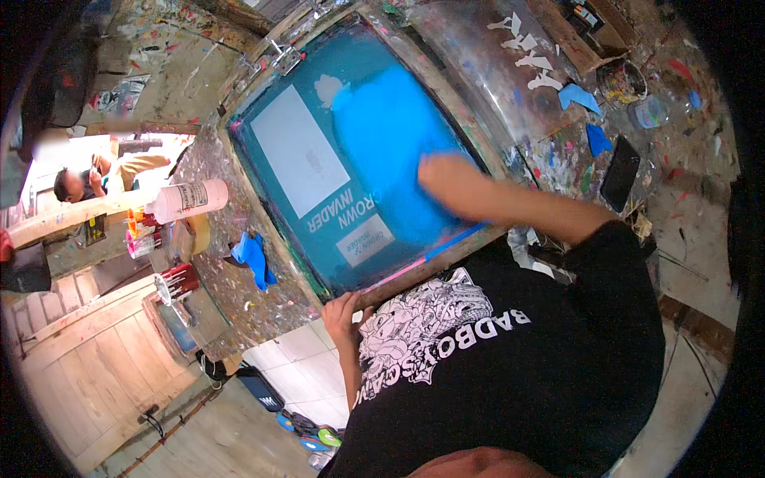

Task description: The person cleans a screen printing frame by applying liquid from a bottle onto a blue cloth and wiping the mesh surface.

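A wood-edged screen printing frame [287, 239] with a dark teal mesh lies tilted on the table in front of me. Pale design areas and lettering show on the mesh, with a white rectangle [295, 147] on its left half. A bright blue patch [382, 111] covers much of the right half; whether it is ink or cloth I cannot tell. Over this patch is my right hand [454, 187], blurred by motion and seemingly closed; anything in it is hidden. My left hand [343, 315] grips the frame's near left corner, fingers over the wood.
Paint stains the table [211, 159]. A pink bottle [191, 199], a red-streaked can [177, 283] and a blue rag [253, 259] are at left. At right lie a black phone [620, 175], blue scraps [598, 140] and a clear cup [649, 113]. Another person [76, 183] sits at far left.
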Demonstrator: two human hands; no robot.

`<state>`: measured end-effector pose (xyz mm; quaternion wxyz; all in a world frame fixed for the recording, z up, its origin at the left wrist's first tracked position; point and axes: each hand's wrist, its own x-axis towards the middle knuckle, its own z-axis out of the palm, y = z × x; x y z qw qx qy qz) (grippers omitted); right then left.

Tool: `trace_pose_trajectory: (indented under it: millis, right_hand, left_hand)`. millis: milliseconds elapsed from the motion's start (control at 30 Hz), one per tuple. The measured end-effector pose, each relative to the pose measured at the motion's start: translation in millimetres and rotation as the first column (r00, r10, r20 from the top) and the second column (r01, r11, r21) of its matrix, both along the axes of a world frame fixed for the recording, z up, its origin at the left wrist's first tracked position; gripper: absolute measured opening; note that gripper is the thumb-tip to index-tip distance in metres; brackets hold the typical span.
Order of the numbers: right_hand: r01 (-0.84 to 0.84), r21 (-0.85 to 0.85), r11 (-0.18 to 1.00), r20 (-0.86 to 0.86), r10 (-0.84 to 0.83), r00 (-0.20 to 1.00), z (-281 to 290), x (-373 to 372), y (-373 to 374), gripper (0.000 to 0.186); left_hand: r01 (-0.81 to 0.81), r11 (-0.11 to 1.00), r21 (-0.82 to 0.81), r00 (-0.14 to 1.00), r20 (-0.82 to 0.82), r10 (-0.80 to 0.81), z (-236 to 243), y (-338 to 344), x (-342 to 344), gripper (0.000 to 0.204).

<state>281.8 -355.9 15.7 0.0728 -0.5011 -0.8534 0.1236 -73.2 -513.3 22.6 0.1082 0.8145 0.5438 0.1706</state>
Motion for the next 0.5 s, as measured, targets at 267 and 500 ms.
trace_pose_trajectory:
  millis: [267,500]
  right_hand:
    - [-0.122,-0.246,0.962,0.264,0.187,0.946,3,-27,3,0.020]
    - [0.091,0.325,0.941,0.022,-0.103,0.994,-31,-31,53,0.014]
  left_hand:
    - [-0.003,1.000,-0.014,1.000,0.007,0.003,-1,-2,-1,0.045]
    - [-0.006,1.000,-0.014,1.000,0.001,0.006,-8,1,-4,0.046]
